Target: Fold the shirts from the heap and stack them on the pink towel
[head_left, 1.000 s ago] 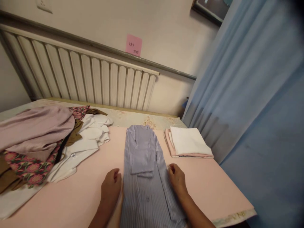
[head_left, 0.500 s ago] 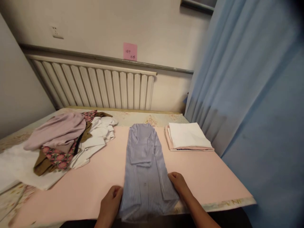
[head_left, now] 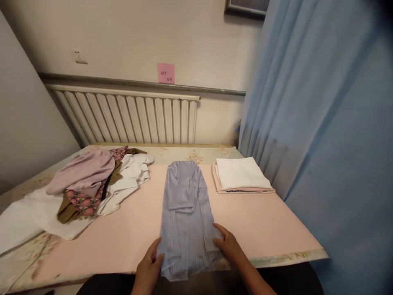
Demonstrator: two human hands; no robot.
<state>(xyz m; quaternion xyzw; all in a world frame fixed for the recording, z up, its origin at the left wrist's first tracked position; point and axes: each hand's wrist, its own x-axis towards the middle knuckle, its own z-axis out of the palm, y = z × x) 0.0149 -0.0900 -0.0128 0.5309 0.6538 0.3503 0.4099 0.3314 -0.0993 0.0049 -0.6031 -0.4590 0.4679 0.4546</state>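
With left grip [head_left: 148, 268] and right grip [head_left: 231, 246] spread beside the long, blue-striped cloth shirt [head_left: 185, 229], I should tension its hem evenly at the surface's [head_left: 254, 221] front edge.

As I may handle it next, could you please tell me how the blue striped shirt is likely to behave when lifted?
The striped shirt will probably be floppy, since its thin-looking cloth shows soft creases. It is likely light for its size, given how flat it lies on the table. Its folded-over layers seem loosely laid, so they may slide open.
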